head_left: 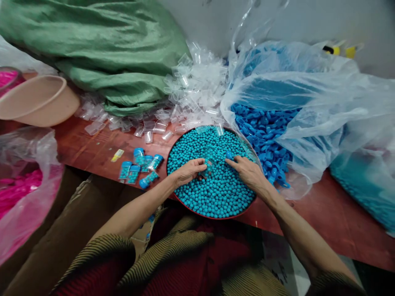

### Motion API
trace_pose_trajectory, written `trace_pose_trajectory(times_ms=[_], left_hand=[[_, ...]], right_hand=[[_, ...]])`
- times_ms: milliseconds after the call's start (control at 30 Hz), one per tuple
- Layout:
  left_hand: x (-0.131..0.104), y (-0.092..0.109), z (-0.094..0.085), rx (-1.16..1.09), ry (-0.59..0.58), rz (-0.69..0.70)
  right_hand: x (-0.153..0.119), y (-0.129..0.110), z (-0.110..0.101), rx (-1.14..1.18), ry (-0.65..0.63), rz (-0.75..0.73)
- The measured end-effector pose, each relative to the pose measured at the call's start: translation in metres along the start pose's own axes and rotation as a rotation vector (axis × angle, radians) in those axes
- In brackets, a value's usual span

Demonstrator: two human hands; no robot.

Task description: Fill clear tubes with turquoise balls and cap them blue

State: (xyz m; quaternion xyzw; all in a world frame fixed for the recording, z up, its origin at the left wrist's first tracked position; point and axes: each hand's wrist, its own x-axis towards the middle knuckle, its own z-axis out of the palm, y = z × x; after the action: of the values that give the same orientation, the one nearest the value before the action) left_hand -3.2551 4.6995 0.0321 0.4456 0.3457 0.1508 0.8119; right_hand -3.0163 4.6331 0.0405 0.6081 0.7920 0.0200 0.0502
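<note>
A round red-rimmed tray (186, 206) full of small turquoise balls (216, 199) stands at the table's front edge. Above its middle, my left hand (189, 170) is closed around a small clear plastic bottle (208, 167) with some turquoise balls visible in it. My right hand (249, 173) is over the tray's right side, pinching a blue cap (228, 155) at its fingertips. Left of the tray lie several filled bottles with blue caps (139, 156), some upright and some tipped over.
Behind the tray spreads a heap of clear bottles (200, 88) beside a green sack (123, 53). Blue caps (265, 135) spill from a clear plastic bag (311, 98) at right. A beige basin (40, 102) and a bag of pink pieces (21, 189) are at left.
</note>
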Motion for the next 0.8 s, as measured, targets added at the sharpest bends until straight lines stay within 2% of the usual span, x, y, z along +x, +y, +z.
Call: trace_pose_trajectory(times_ms=[133,200,300,433,533,633,700,800], left_hand=[[-0.001,-0.002,0.003,0.151,0.11,0.112],[-0.001,-0.004,0.004,0.245,0.159,0.199],[0.002,-0.005,0.006,0.377,0.196,0.282],[0.003,-0.004,0.01,0.532,0.225,0.343],[0.003,-0.004,0.013,0.636,0.254,0.425],[0.002,-0.004,0.013,0.637,0.264,0.453],[0.0,-0.003,0.014,0.564,0.224,0.403],[-0.002,-0.002,0.016,0.435,0.161,0.306]], right_hand=[[0.01,0.001,0.003,-0.06,-0.063,-0.054],[0.01,0.0,-0.003,-0.078,-0.007,-0.023],[0.008,-0.008,-0.011,0.004,0.164,0.047],[0.012,-0.032,-0.01,0.344,0.266,0.101],[0.018,-0.047,-0.005,0.644,0.308,0.078],[0.022,-0.051,-0.005,0.902,0.227,0.055],[0.022,-0.049,-0.006,1.026,0.157,0.054],[0.021,-0.046,-0.005,1.193,0.127,0.051]])
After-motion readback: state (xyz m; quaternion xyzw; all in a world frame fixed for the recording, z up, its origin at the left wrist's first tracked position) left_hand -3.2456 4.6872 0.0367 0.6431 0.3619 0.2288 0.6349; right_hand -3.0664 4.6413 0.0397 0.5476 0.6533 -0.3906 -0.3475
